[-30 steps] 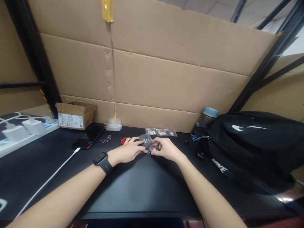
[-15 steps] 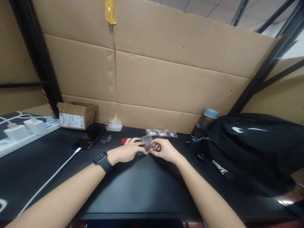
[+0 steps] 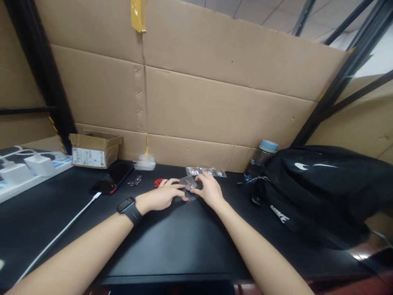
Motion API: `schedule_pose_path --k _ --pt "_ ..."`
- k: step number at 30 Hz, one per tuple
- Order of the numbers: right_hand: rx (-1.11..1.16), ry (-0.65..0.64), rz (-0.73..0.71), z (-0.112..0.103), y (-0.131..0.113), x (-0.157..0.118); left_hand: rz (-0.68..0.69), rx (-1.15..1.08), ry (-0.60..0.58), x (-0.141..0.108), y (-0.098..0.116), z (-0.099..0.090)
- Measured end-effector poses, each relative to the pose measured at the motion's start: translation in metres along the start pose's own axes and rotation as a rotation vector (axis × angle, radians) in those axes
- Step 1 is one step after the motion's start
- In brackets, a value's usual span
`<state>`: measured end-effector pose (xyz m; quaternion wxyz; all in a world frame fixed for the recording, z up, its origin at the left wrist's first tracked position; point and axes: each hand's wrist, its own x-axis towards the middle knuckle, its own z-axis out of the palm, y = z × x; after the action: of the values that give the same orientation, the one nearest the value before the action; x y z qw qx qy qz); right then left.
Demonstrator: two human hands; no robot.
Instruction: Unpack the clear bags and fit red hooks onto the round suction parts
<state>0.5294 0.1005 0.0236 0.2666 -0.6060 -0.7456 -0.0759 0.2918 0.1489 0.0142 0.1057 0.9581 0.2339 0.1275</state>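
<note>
A small clear plastic bag (image 3: 184, 180) lies on the black tabletop between my hands, with a small round silver-and-red item (image 3: 190, 186) at it. Whether the item is inside the bag or on top, I cannot tell. My left hand (image 3: 164, 196), with a black watch on the wrist, holds the bag's left side with thumb and forefinger. From the right, the curved thumb and fingers of my right hand (image 3: 211, 190) grip the item's edge. Beside my left fingertips rests a bundle of red cord (image 3: 158, 182). Behind my right hand is a row of similar bagged items (image 3: 220, 173).
At the left are a power strip (image 3: 66, 164), an open cardboard box (image 3: 89, 157), a phone (image 3: 112, 178) on a white cable, and a small charm (image 3: 135, 180). Stacked clear bags (image 3: 145, 162) lie behind. A bottle (image 3: 259, 159) and black backpack (image 3: 322, 192) stand right.
My right hand has turned and moved slightly up, its fingers now reaching round the far side of the round item. That item shows more plainly. The whole view has shifted a little.
</note>
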Motion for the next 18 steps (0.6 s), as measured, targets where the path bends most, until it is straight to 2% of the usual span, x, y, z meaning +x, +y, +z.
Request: schedule_pose_path --k 6,11,18 --pt "-0.08 -0.009 0.0 0.007 -0.006 0.007 0.014 0.018 -0.003 -0.001 0.004 -0.001" --pt "-0.058 -0.067 -0.031 0.009 -0.008 0.006 0.0 0.075 0.054 -0.001 0.006 0.003" --pt "-0.084 -0.004 0.035 0.013 -0.009 0.011 -0.003 0.053 0.019 -0.002 0.007 0.005"
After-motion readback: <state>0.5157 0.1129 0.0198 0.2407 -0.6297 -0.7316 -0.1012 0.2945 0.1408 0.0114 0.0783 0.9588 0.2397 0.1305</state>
